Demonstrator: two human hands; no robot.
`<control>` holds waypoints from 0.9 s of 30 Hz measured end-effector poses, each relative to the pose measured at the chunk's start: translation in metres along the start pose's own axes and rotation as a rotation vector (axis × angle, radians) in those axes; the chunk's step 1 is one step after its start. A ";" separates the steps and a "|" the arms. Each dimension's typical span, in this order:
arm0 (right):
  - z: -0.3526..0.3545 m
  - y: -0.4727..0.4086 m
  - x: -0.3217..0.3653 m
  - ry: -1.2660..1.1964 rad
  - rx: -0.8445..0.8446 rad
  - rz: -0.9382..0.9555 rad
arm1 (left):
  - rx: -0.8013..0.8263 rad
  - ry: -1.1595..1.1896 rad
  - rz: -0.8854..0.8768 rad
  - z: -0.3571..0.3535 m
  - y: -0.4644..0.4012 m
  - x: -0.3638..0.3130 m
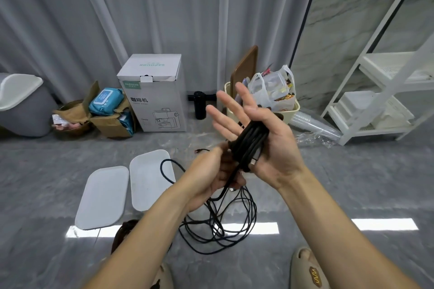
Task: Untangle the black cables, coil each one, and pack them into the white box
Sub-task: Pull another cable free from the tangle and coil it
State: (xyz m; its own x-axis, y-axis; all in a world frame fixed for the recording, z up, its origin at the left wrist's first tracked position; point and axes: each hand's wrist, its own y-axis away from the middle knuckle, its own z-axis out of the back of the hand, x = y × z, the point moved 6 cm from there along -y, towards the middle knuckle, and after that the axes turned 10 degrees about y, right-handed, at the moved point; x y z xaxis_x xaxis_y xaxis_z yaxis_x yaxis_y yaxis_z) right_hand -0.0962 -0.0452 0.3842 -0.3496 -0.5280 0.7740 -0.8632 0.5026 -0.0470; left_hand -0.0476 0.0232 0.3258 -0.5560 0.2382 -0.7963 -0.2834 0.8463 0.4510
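Black coil (249,145) wrapped round my spread right hand (265,138), fingers straight; left hand (211,178) pinches its limp tail. Light, springy, I reckon: grip across the turns. Loose cables (218,223) beside the white box (152,178).

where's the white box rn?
Head view, left of centre on the floor: the white box lies beside its lid, just left of the left hand, with a cable loop over it.

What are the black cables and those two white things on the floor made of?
black cables: probably rubbery plastic coating, matte, since they bend into soft loops. white box and the white lid beside it: likely hard plastic, smooth with rounded corners. Which is which isn't certain.
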 end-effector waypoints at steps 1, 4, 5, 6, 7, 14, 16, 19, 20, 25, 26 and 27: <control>0.005 -0.001 0.002 0.045 -0.057 0.008 | 0.000 -0.037 0.030 0.001 0.001 0.003; 0.020 -0.002 0.006 0.209 -0.177 0.021 | -0.047 -0.258 0.043 0.006 0.002 0.004; 0.029 -0.002 0.005 0.286 -0.213 0.019 | -0.070 -0.352 0.027 0.007 0.003 0.003; 0.036 -0.002 0.005 0.376 -0.249 0.018 | -0.096 -0.450 0.001 0.007 0.005 0.000; 0.042 -0.002 0.004 0.489 -0.281 0.016 | -0.127 -0.562 -0.040 0.008 0.006 -0.003; 0.055 0.006 -0.003 1.099 -0.273 -0.139 | -0.359 -1.232 -0.501 0.004 0.014 -0.035; 0.055 0.009 -0.002 1.101 -0.238 -0.207 | -0.324 -1.231 -0.574 0.003 0.015 -0.043; 0.056 0.013 0.004 1.144 -0.181 -0.313 | -0.116 -1.314 -0.574 0.000 0.010 -0.042; 0.054 0.016 0.005 1.171 -0.146 -0.344 | -0.046 -1.344 -0.543 0.001 0.008 -0.039; 0.051 0.024 -0.007 1.190 0.059 -0.487 | 0.064 -1.325 -0.470 0.004 0.008 -0.036; 0.050 0.025 -0.007 1.163 0.092 -0.500 | 0.045 -1.279 -0.467 0.004 0.010 -0.039; 0.049 0.028 -0.007 1.137 0.126 -0.513 | 0.015 -1.219 -0.477 0.006 0.012 -0.044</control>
State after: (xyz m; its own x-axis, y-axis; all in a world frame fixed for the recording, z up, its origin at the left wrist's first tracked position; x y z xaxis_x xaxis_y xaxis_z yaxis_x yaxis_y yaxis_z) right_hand -0.1354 -0.0611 0.3467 0.4943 0.2769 0.8240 -0.8572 0.3125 0.4093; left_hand -0.0215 0.0260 0.3638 0.6587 0.1844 -0.7294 -0.2416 0.9700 0.0270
